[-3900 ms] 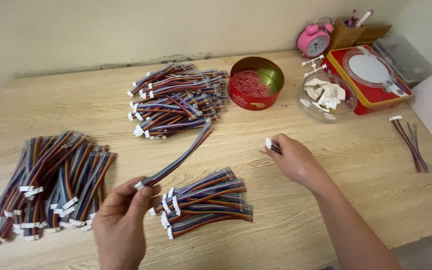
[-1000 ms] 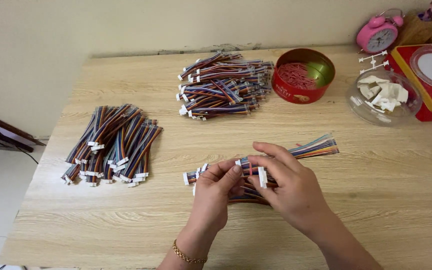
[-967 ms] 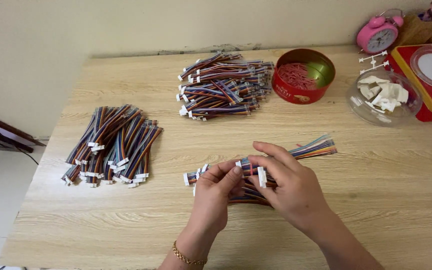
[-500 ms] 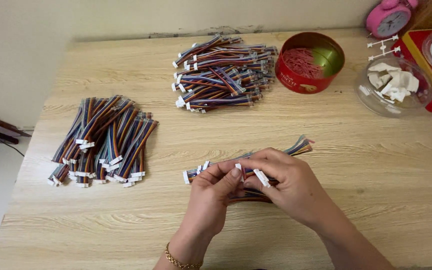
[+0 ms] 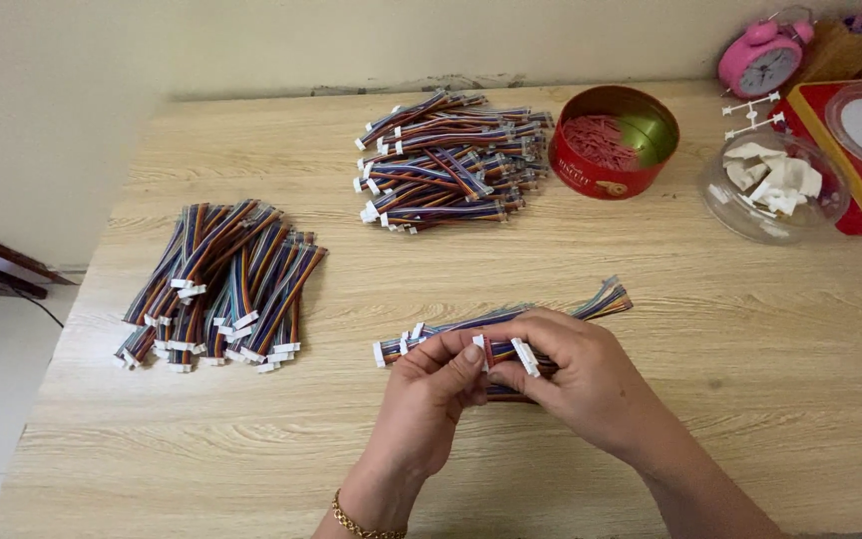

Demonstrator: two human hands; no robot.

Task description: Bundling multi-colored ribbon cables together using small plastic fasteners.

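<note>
Light wooden tabletop (image 5: 750,399) against a cream wall (image 5: 351,40).
Left hand (image 5: 431,399) and right hand (image 5: 581,374) both pinch the multicoloured ribbon-cable bundle with white connectors (image 5: 511,319) between them.

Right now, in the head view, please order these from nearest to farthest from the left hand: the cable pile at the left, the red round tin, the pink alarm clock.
From the left hand:
1. Cable pile, left side of the table.
2. Red round tin, far side, to the right.
3. Pink alarm clock, far right corner.
</note>
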